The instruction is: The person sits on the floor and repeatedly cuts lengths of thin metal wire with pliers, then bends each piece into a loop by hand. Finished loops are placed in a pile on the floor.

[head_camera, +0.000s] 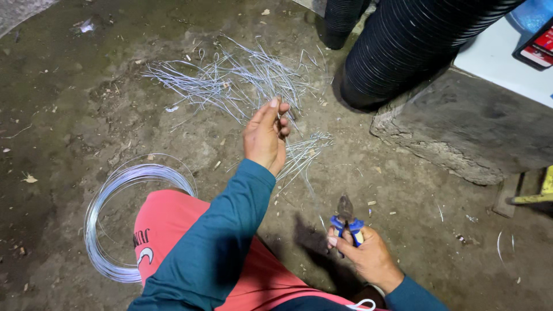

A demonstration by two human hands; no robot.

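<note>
Right hand (pixel 368 256) grip clamped on pliers (pixel 347 219) | left hand (pixel 266 137) pinching wire piece (pixel 284 118)

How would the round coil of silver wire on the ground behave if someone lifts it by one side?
The wire coil looks thin and many-looped, so it would probably sag and spring apart. It seems unbound, so loops may slip loose. Lying flat, it is unlikely to roll.

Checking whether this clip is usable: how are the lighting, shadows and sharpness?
Head view: light falls bright on the cut wire pieces and wire coil, dimmer toward the corners; the right hand with pliers throws a dark shadow leftward; left hand sharp; no obvious blur.
</note>
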